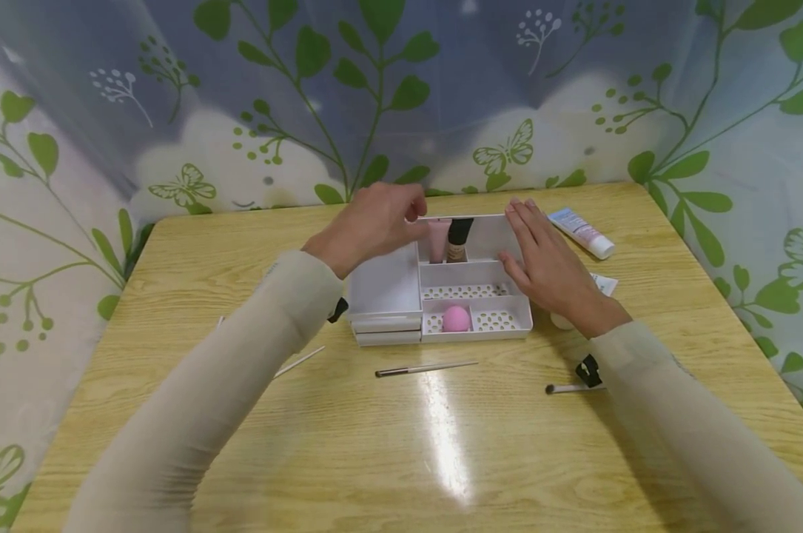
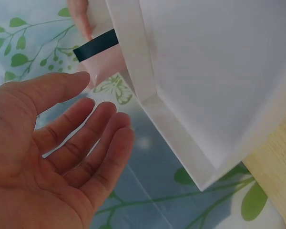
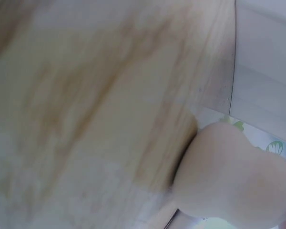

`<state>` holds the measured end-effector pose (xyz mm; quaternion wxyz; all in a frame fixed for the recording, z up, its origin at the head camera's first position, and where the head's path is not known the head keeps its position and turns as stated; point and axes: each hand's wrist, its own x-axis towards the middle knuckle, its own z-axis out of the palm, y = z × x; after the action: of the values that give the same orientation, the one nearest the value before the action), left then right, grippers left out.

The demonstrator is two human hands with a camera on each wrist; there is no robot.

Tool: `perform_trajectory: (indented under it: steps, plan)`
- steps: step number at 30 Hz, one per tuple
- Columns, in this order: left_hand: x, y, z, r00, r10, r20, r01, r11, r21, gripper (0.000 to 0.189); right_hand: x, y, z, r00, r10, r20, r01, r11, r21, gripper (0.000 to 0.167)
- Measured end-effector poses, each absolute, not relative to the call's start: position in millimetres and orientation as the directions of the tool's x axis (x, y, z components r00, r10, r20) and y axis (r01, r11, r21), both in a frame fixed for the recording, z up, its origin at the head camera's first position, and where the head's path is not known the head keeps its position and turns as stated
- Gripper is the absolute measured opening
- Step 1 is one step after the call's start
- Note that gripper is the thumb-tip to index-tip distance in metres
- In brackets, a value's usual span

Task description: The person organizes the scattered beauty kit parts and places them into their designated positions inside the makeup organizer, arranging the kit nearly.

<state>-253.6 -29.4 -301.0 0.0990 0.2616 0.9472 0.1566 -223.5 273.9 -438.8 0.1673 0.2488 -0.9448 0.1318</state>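
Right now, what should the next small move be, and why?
Perhaps the right hand should reach for the blue-and-white tube: it lies on the table beside the white organizer, near that hand, while the organizer's back compartment, already holding a pink tube and a black-and-beige tube, shows bare space on its right.

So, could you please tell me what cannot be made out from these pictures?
Head view: part of the white tube, hidden by the right hand.
Head view: the handle end of the rightmost brush, hidden by the right sleeve.
Head view: lettering on the blue-and-white tube, too small to read.
Right wrist view: fine grain of the table, blurred.
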Motion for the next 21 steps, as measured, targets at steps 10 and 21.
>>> perform_trajectory:
  steps: [10, 21]
  plan:
    - [-244, -64, -291, -0.858, 0.511, -0.05, 0.452, 0.799, 0.396, 0.028, -223, 275, -438, -0.818, -0.428, 0.383, -0.517, 0.839, -0.167, 0.072]
    - [-231, -113, -295, -0.891, 0.453, -0.027, 0.393, 0.799, 0.456, 0.027, -222, 273, -437, -0.824, -0.426, 0.374, -0.513, 0.841, -0.171, 0.072]
